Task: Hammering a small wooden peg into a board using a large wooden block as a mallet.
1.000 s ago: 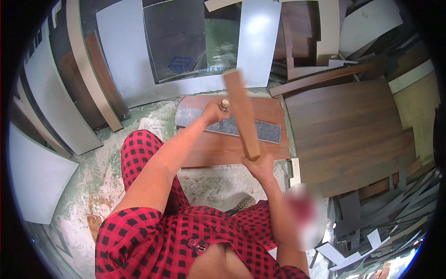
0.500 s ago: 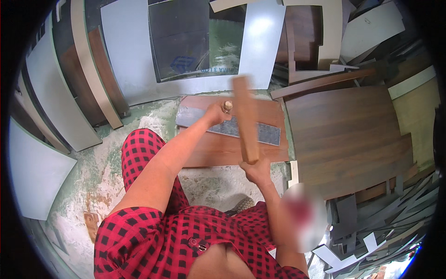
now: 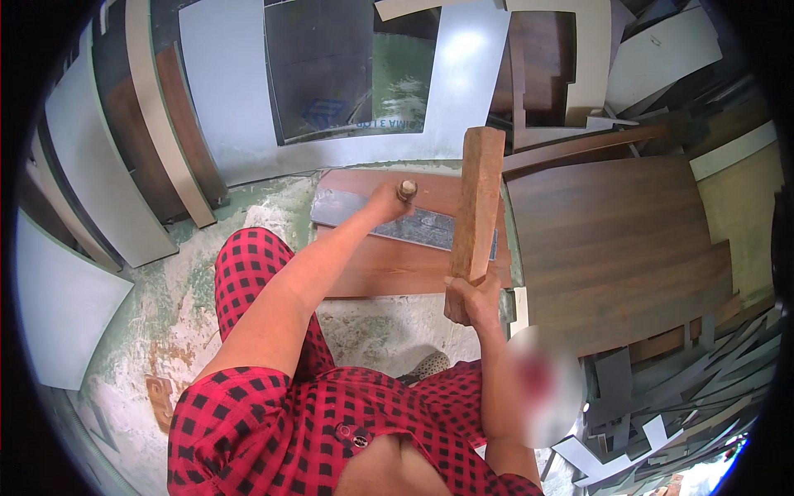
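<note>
My left hand [image 3: 385,204] is closed around an upright wooden-handled tool [image 3: 407,189], whose round top end shows above the fist. Its lower end is hidden by the hand. Under that hand a grey speckled strip [image 3: 432,230] lies slantwise across reddish-brown boards [image 3: 364,277] on the floor. My right hand [image 3: 475,300] grips a thick, squared wooden block [image 3: 480,198] near its lower end. The block points away from me, raised to the right of the tool and apart from it, covering part of the strip's right end.
Large dark-brown panels [image 3: 612,248] lie to the right. A heap of narrow offcuts [image 3: 662,397] fills the lower right. At the far side stands a white panel with a rectangular cut-out [image 3: 223,91]. More boards [image 3: 91,157] lean on the left. My checked knee [image 3: 252,264] is beside the boards.
The wooden block has swung to the right, away from the tool, with my right hand moving right. My left hand and the tool have stayed nearly in place.
</note>
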Motion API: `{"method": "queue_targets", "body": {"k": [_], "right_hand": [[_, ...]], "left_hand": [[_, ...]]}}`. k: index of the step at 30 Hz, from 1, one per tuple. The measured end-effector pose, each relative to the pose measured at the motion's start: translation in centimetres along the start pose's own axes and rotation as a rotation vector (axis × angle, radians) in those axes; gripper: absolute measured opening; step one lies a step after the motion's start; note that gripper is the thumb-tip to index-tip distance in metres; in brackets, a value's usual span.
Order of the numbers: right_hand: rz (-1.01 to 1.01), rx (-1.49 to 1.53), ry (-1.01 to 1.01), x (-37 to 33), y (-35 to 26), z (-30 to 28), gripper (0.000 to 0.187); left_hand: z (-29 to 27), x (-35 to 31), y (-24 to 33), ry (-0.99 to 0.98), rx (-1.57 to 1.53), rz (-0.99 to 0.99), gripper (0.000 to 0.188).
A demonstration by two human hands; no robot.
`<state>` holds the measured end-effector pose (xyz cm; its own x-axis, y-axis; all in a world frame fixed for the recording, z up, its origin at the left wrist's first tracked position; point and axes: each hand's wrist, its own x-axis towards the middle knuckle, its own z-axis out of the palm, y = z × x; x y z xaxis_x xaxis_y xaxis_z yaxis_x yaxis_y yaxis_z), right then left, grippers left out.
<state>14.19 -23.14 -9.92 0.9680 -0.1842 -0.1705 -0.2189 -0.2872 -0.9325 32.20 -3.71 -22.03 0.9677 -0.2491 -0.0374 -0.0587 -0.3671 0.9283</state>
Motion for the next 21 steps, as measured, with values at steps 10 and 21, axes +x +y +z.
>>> {"method": "queue_targets", "body": {"k": [10, 21], "right_hand": [[-0.202, -0.476, 0.024, -0.2, 0.6, 0.9, 0.041], [-0.214, -0.163, 0.013, -1.7, -2.6, 2.2, 0.052]], "left_hand": [[1.1, 0.6, -1.9, -0.015, -0.116, -0.019, 0.024], [1.2, 1.0, -3.9, -0.037, -0.047, -0.083, 0.028]]}}
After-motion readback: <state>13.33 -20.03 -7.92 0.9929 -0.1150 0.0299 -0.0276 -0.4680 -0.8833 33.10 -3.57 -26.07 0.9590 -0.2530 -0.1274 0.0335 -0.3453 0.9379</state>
